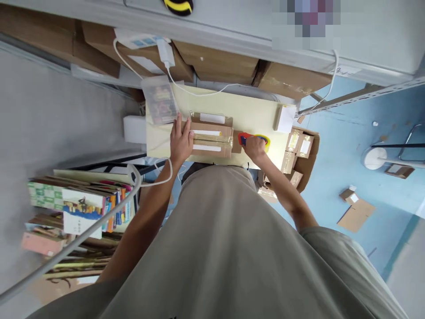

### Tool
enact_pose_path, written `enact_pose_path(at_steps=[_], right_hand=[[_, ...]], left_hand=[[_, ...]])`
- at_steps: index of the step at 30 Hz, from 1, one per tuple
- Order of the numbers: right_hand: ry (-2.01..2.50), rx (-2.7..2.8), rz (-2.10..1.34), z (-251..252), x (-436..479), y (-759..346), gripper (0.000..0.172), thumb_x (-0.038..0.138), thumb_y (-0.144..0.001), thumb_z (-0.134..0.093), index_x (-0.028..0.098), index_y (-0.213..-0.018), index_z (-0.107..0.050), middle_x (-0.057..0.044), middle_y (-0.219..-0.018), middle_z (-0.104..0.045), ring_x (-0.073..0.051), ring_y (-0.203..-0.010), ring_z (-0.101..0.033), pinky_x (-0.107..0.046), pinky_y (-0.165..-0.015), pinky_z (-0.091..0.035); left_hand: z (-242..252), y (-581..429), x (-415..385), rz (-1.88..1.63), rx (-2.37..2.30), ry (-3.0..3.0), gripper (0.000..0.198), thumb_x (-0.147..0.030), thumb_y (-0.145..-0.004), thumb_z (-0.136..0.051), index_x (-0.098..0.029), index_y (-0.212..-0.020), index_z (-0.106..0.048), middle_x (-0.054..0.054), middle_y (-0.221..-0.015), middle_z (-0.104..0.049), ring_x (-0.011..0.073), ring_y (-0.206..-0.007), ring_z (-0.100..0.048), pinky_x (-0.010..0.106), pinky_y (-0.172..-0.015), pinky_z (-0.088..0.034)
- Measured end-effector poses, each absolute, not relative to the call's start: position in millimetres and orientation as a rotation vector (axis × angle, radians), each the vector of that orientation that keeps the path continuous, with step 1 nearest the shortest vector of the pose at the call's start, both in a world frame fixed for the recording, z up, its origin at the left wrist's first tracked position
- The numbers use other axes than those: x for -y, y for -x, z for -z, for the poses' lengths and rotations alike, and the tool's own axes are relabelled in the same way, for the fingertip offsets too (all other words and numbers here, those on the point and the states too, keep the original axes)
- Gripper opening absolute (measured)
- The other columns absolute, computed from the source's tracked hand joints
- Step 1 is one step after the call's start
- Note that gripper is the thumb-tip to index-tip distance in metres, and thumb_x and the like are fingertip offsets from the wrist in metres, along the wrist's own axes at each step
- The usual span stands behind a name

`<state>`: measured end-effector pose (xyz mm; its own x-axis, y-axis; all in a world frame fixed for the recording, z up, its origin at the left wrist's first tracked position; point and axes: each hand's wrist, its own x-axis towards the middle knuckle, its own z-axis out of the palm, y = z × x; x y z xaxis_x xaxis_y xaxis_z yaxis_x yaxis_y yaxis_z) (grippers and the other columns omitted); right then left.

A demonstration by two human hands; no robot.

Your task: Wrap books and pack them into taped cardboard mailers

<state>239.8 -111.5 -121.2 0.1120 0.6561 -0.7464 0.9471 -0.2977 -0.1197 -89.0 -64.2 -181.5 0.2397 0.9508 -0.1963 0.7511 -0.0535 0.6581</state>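
Note:
Small cardboard boxes (227,153) with white labels lie close together on the pale tabletop (232,95) in front of me, and clear tape shines at their right end. My left hand (181,139) rests flat on their left end with the fingers stretched out. My right hand (255,148) is wrapped round a red, blue and yellow tape dispenser (244,138), just to the right of the boxes. Behind them lies another narrow taped box (195,117) with a white label. Part of the dispenser is hidden by my fingers.
A clear plastic container (159,99) stands at the table's back left, a stack of white labels (286,118) at the right. An open carton (310,164) holds several small boxes. White cable (212,93) crosses the back. Books (83,208) fill the lower left.

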Motion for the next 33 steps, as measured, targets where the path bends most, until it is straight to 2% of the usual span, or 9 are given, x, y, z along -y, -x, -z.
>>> enact_pose_path(at_steps=[5, 8, 11, 13, 15, 19, 23, 28, 33], right_hand=[[-2.342, -1.293, 1.003, 79.6, 133.7, -241.7, 0.058, 0.062, -0.116, -0.058, 0.009, -0.133, -0.077, -0.03, -0.128, -0.084, -0.04, -0.121, -0.082, -0.038, -0.09, -0.059], [-2.517, -1.335, 1.048, 31.7, 133.4, -241.5, 0.049, 0.06, -0.113, -0.06, 0.014, -0.12, -0.077, -0.024, -0.117, -0.087, -0.038, -0.109, -0.083, -0.037, -0.083, -0.056], [-2.7, -1.573, 1.097, -16.4, 111.6, -233.4, 0.034, 0.051, -0.105, -0.064, 0.02, -0.115, -0.073, -0.015, -0.099, -0.085, -0.033, -0.091, -0.08, -0.037, -0.076, -0.056], [-2.761, -1.817, 1.058, -44.1, 82.9, -225.8, 0.034, 0.05, -0.101, -0.066, 0.022, -0.119, -0.07, -0.011, -0.095, -0.083, -0.033, -0.086, -0.078, -0.039, -0.076, -0.058], [-2.763, -2.045, 0.924, -65.8, 43.9, -218.6, 0.04, 0.052, -0.101, -0.067, 0.022, -0.127, -0.068, -0.012, -0.1, -0.082, -0.035, -0.09, -0.079, -0.045, -0.081, -0.062], [-2.661, -2.327, 0.523, -84.0, -47.6, -208.4, 0.045, 0.049, -0.109, -0.06, 0.017, -0.141, -0.062, -0.02, -0.114, -0.08, -0.043, -0.11, -0.08, -0.062, -0.103, -0.063], [-2.519, -2.297, 0.28, -72.2, -116.0, -200.5, 0.05, 0.041, -0.114, -0.053, 0.006, -0.148, -0.061, -0.028, -0.124, -0.08, -0.046, -0.126, -0.078, -0.071, -0.12, -0.053], [-2.466, -2.196, 0.161, -48.4, -147.4, -192.3, 0.053, 0.035, -0.114, -0.053, -0.001, -0.152, -0.063, -0.031, -0.131, -0.079, -0.046, -0.135, -0.075, -0.072, -0.126, -0.049], [-2.533, -2.351, 0.008, -38.1, -113.8, -188.1, 0.062, 0.039, -0.119, -0.043, 0.007, -0.172, -0.049, -0.03, -0.164, -0.064, -0.044, -0.162, -0.054, -0.078, -0.136, -0.035]], left_hand=[[155.5, 69.7, 62.4, -0.445, -1.557, -1.906, 0.085, -0.067, -0.117, -0.036, -0.012, -0.181, -0.045, 0.021, -0.195, -0.028, 0.0422, -0.186, -0.01, 0.068, -0.151, -0.005], [120.1, 33.3, 56.3, -0.652, -1.424, -2.014, 0.089, -0.066, -0.118, -0.042, -0.011, -0.186, -0.029, 0.025, -0.193, -0.032, 0.0402, -0.185, -0.018, 0.064, -0.15, -0.022], [72.8, -8.4, 42.8, -0.902, -1.201, -2.168, 0.074, -0.056, -0.121, -0.042, -0.013, -0.181, -0.039, 0.026, -0.177, -0.057, 0.0385, -0.171, -0.048, 0.06, -0.142, -0.041], [39.1, -30.2, 27.6, -1.045, -1.115, -2.225, 0.061, -0.047, -0.121, -0.045, -0.016, -0.173, -0.052, 0.025, -0.162, -0.07, 0.0374, -0.154, -0.065, 0.058, -0.133, -0.051], [8.7, -44.9, 7.6, -1.157, -1.076, -2.247, 0.052, -0.036, -0.12, -0.045, -0.018, -0.167, -0.059, 0.023, -0.157, -0.072, 0.0356, -0.147, -0.069, 0.056, -0.129, -0.053], [-28.2, -56.3, -33.6, -1.241, -1.077, -2.236, 0.054, -0.021, -0.114, -0.046, -0.017, -0.166, -0.06, 0.02, -0.164, -0.067, 0.034, -0.153, -0.063, 0.056, -0.134, -0.049], [-28.4, -46.6, -45.3, -1.223, -1.086, -2.217, 0.057, -0.016, -0.109, -0.05, -0.018, -0.166, -0.058, 0.02, -0.166, -0.065, 0.0341, -0.155, -0.061, 0.057, -0.137, -0.047], [3.7, -12.5, -21.9, -1.188, -1.168, -2.163, 0.051, -0.019, -0.111, -0.051, -0.017, -0.161, -0.06, 0.021, -0.158, -0.069, 0.0342, -0.151, -0.065, 0.057, -0.134, -0.051], [66.5, 36.9, 5.1, -0.996, -1.412, -1.944, 0.048, -0.027, -0.109, -0.058, -0.016, -0.156, -0.063, 0.023, -0.156, -0.071, 0.0371, -0.149, -0.065, 0.06, -0.135, -0.05]])
